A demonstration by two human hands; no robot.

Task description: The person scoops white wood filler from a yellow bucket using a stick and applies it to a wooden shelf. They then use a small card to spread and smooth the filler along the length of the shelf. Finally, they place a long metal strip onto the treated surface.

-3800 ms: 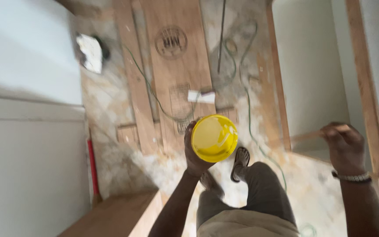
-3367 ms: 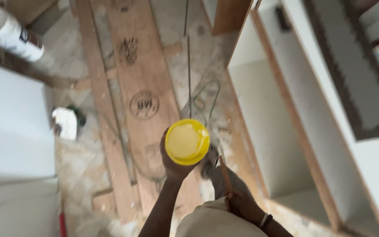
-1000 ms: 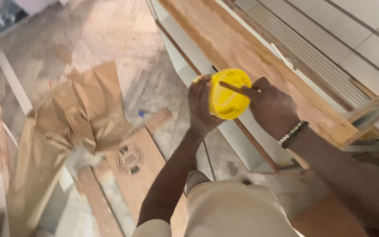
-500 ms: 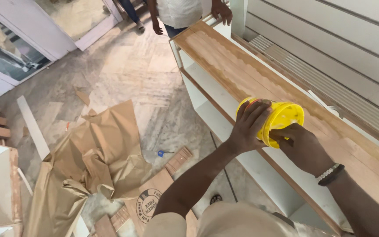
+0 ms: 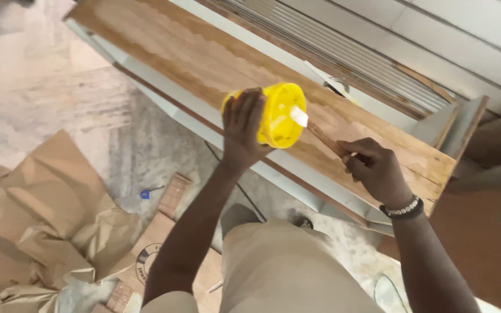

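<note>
Far left, crumpled brown paper (image 5: 36, 232) lies spread over the pale stone floor (image 5: 42, 98), with flattened cardboard (image 5: 158, 255) beside it, apparently as cover for the floor. A small blue object (image 5: 145, 194) sits on bare stone just past the paper's edge; what it is cannot be told.

Moving in, the left hand (image 5: 243, 130) comes up from below with its grip wrapped round the side of a yellow tub (image 5: 278, 119), fingers closed on the wall and thumb at the near side. The tub hangs in the air above the long wooden board (image 5: 204, 55), tipped so that its open mouth faces the other hand, which would make its contents easy to reach.

To the right, the right hand (image 5: 375, 168), a beaded bracelet (image 5: 402, 207) at its wrist, has its grip pinched together on the lower end of a thin wooden stick (image 5: 326, 139). The stick slants up and left, and its pale, coated tip (image 5: 298, 116) sits at the tub's rim, loaded with something light in colour.

Under both hands the board runs diagonally atop a white cabinet frame (image 5: 273, 174). Beyond it, white panelling (image 5: 436, 35) fills the upper right, and a brown sheet (image 5: 471, 249) shows at the lower right.
</note>
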